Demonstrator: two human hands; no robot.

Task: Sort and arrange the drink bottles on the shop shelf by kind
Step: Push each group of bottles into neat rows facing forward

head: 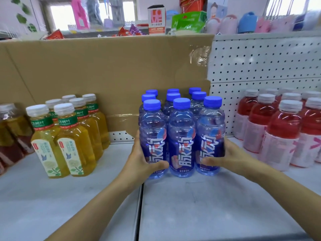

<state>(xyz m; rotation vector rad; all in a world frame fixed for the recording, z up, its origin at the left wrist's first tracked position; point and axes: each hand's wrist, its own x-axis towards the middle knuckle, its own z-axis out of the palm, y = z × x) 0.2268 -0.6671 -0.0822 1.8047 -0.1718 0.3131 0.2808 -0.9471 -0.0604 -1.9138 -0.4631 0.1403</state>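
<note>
Several blue bottles [181,136] with blue caps stand in a tight block at the middle of the white shelf [199,202]. My left hand [142,159] presses the block's left front bottle, thumb across its label. My right hand [224,157] clasps the right front bottle, fingers wrapped round its lower part. Left of the block stand several yellow tea bottles [69,136] with white caps. On the right stand several red drink bottles [278,129] with white caps and pink labels.
Dark red-brown bottles [10,134] stand at the far left edge. A cardboard sheet [104,70] and a white pegboard [260,66] form the back wall. Boxes and packets [156,20] sit on the level above. The shelf's front half lies bare.
</note>
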